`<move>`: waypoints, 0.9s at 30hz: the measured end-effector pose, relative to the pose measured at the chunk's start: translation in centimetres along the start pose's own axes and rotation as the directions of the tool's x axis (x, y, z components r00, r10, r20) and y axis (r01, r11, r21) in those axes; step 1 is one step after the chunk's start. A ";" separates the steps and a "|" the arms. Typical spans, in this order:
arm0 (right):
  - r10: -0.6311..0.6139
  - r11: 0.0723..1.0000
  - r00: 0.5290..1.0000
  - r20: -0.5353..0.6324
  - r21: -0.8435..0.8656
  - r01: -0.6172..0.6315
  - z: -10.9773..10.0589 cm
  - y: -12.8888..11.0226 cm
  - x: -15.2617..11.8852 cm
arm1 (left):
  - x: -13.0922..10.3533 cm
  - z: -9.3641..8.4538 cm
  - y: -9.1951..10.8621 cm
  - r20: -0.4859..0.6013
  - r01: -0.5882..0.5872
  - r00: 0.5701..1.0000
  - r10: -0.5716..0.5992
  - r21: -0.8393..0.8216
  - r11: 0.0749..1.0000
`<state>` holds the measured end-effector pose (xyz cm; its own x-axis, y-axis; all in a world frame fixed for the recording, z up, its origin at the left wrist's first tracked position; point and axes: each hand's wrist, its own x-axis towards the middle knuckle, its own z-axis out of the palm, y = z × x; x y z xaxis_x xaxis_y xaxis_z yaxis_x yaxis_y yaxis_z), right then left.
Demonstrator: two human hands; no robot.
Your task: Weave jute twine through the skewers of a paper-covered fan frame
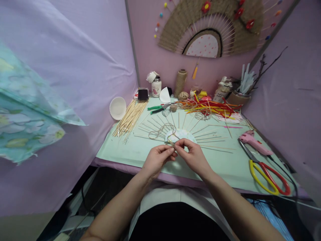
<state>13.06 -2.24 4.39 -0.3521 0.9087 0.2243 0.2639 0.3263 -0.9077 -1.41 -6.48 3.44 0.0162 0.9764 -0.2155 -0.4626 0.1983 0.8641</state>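
Close together at the near side of the table, my left hand [158, 158] and my right hand [192, 154] both pinch a piece of brown twine [164, 126]. Its loose loops trail over a half-round fan base [182, 134] covered in pale floral cloth. Thin wooden sticks [208, 138] spread out from that base like rays and lie flat on the table. My fingertips nearly meet at the base's near edge, and they hide the end of the twine. Both hands are closed.
On the right lie large scissors [266, 174] and a pink glue gun [257, 143] with its cord. A pile of sticks [131, 117] and a white bowl [117, 108] are at left. Pliers [157, 109], a twine spool [181, 83] and coloured pipe cleaners [215, 108] sit behind. A finished fan [168, 35] hangs above.
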 end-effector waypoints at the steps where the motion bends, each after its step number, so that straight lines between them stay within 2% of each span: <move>1: 0.005 1.000 1.000 0.001 0.002 -0.005 0.1 0.0 0.0 | 0.0 -0.1 -0.1 0.007 -0.008 1.000 0.008 0.023 1.000; 5: 0.002 1.000 1.000 0.014 -0.011 -0.002 0.0 -0.2 -0.2 | 0.1 -0.4 0.0 0.038 -0.035 0.999 0.031 0.117 0.993; 7: -0.022 0.999 1.000 0.011 -0.042 0.022 -0.9 -0.5 -0.4 | 0.1 -0.3 0.3 0.021 -0.053 0.999 0.050 0.139 0.989; 9: -0.044 0.991 0.999 -0.014 -0.130 0.042 -3.1 -0.4 -0.9 | 0.1 -0.2 0.9 -0.033 -0.087 0.995 0.092 0.121 0.989; 12: -0.030 0.919 0.995 -0.096 -0.394 -0.011 -8.8 1.0 -2.5 | 0.4 0.1 2.2 -0.128 -0.152 0.979 0.158 0.053 0.987; 14: 0.030 0.778 0.981 -0.190 -0.612 -0.142 -13.5 2.8 -4.3 | 0.8 0.3 3.1 -0.165 -0.203 0.965 0.202 0.014 0.979; 16: 0.141 0.535 0.944 -0.300 -0.779 -0.327 -18.0 5.1 -6.4 | 1.3 0.6 3.9 -0.192 -0.260 0.948 0.253 -0.017 0.965; 17: 0.218 0.413 0.912 -0.347 -0.814 -0.408 -19.9 6.2 -7.4 | 1.5 0.8 4.3 -0.200 -0.292 0.939 0.280 -0.028 0.956; 19: 0.391 0.292 0.847 -0.361 -0.824 -0.486 -22.5 8.0 -9.0 | 1.8 1.3 5.1 -0.208 -0.343 0.922 0.327 -0.042 0.938; 22: 0.474 0.302 0.813 -0.339 -0.804 -0.511 -23.6 9.2 -9.7 | 2.1 1.9 6.1 -0.203 -0.393 0.904 0.376 -0.050 0.918; 27: 0.533 0.324 0.781 -0.325 -0.775 -0.543 -22.7 8.5 -8.7 | 1.9 2.4 7.8 -0.215 -0.434 0.886 0.410 -0.073 0.898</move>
<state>38.73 -1.43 2.81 0.1571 0.9685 -0.1932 0.9725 -0.1858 -0.1406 -2.88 -2.91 10.85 -0.3666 0.9281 0.0658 -0.4868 -0.2516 0.8365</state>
